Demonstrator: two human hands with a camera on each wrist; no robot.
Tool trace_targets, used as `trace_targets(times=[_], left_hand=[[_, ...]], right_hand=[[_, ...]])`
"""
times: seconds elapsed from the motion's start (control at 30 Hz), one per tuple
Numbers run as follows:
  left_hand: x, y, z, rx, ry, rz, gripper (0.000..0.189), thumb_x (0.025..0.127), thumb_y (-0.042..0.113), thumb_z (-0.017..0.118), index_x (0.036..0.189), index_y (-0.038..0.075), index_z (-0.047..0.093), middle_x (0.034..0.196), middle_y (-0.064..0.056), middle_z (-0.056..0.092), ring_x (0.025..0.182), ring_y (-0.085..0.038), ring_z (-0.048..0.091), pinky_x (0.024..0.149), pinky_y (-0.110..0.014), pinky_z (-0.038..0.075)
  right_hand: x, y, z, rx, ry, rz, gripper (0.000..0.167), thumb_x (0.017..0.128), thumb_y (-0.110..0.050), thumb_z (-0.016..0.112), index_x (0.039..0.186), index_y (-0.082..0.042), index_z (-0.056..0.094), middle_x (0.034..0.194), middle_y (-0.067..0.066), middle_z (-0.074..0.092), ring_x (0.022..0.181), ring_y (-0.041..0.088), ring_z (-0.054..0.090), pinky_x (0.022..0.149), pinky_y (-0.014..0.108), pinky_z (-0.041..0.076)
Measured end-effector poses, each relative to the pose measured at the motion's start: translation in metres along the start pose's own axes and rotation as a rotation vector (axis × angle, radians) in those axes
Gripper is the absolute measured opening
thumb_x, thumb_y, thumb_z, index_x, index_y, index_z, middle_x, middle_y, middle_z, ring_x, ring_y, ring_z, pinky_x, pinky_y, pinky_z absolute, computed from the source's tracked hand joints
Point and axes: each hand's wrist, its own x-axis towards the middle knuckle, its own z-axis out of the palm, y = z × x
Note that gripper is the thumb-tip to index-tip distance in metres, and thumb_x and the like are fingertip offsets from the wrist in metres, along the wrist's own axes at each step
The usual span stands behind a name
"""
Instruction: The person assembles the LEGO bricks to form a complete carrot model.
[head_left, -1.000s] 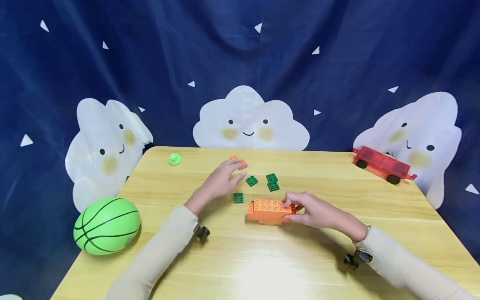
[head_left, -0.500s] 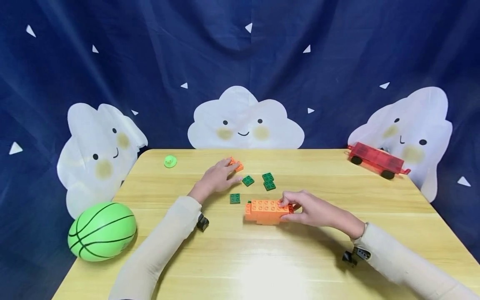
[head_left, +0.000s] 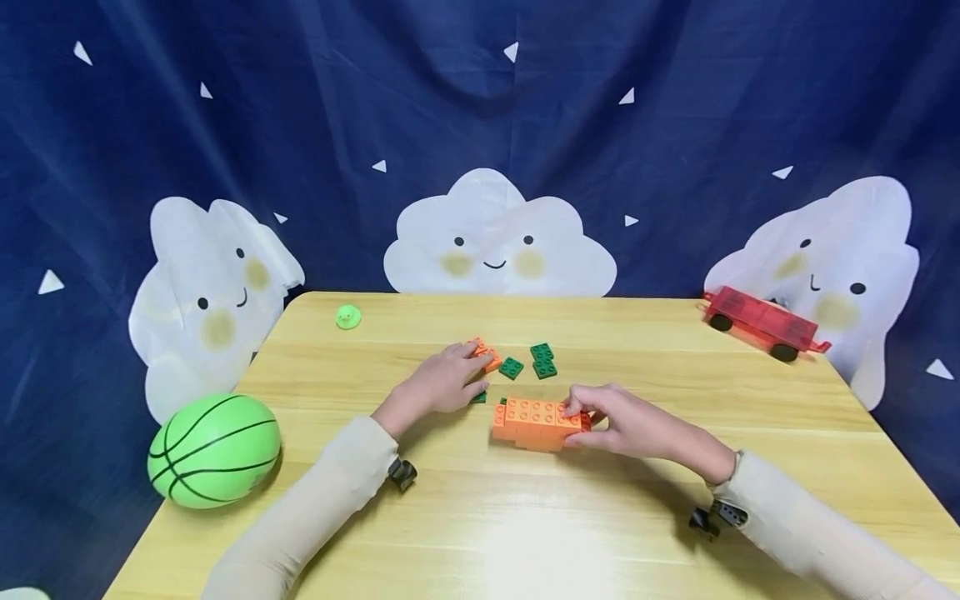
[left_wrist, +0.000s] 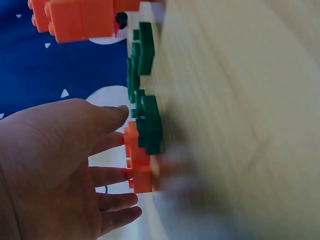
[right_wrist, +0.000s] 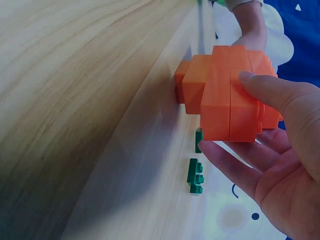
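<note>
With its fingers nearly straight, my left hand (head_left: 438, 382) touches a small group of orange toy bricks (head_left: 491, 360) on the table; the left wrist view has its fingertips at the side of these orange bricks (left_wrist: 141, 177). Beside them lies a green brick (head_left: 512, 367), and another green brick (head_left: 480, 397) is mostly hidden under that hand. My right hand (head_left: 630, 422) grips the right end of a larger built block of orange bricks (head_left: 534, 423), thumb on one side and fingers on the other. The right wrist view shows this orange block (right_wrist: 220, 105) stepped along its underside.
Two green bricks (head_left: 543, 361) lie edge to edge behind the large orange block. A green ball (head_left: 213, 450) sits at the table's left edge, and a small green duck (head_left: 348, 317) at the back left. A red toy wagon (head_left: 761, 321) stands back right.
My left hand has drawn the small orange bricks nearer, up against one green brick, and now covers most of another. The right hand keeps its grip on the large block in place.
</note>
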Motion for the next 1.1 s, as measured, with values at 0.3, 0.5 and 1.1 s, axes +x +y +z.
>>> trace_targets(times=[0.3, 0.5, 1.1], left_hand=[[0.019, -0.009, -0.003, -0.051, 0.172, 0.028, 0.051, 0.099, 0.001, 0.058, 0.149, 0.013, 0.055, 0.155, -0.017, 0.049, 0.140, -0.038, 0.050, 0.115, -0.054, 0.044], [0.034, -0.019, -0.005, -0.059, 0.101, 0.005, 0.046, 0.097, 0.001, 0.064, 0.141, 0.012, 0.062, 0.142, -0.012, 0.063, 0.132, -0.034, 0.059, 0.111, -0.049, 0.049], [0.018, -0.024, -0.015, -0.247, 0.186, -0.077, 0.030, 0.098, 0.027, 0.071, 0.121, 0.009, 0.067, 0.110, -0.007, 0.068, 0.100, -0.023, 0.063, 0.090, -0.040, 0.055]], right_hand=[[-0.001, 0.000, -0.002, 0.007, 0.003, -0.008, 0.022, 0.090, -0.014, 0.080, 0.096, -0.016, 0.059, 0.103, 0.000, 0.075, 0.093, 0.009, 0.071, 0.078, 0.027, 0.062], [-0.002, 0.000, -0.001, 0.016, -0.002, -0.011, 0.021, 0.092, -0.017, 0.078, 0.097, -0.014, 0.059, 0.105, 0.002, 0.075, 0.094, 0.010, 0.071, 0.079, 0.028, 0.062], [0.002, 0.004, 0.004, 0.014, 0.020, -0.065, 0.022, 0.091, -0.011, 0.078, 0.101, -0.016, 0.059, 0.106, 0.001, 0.075, 0.094, 0.008, 0.072, 0.078, 0.028, 0.063]])
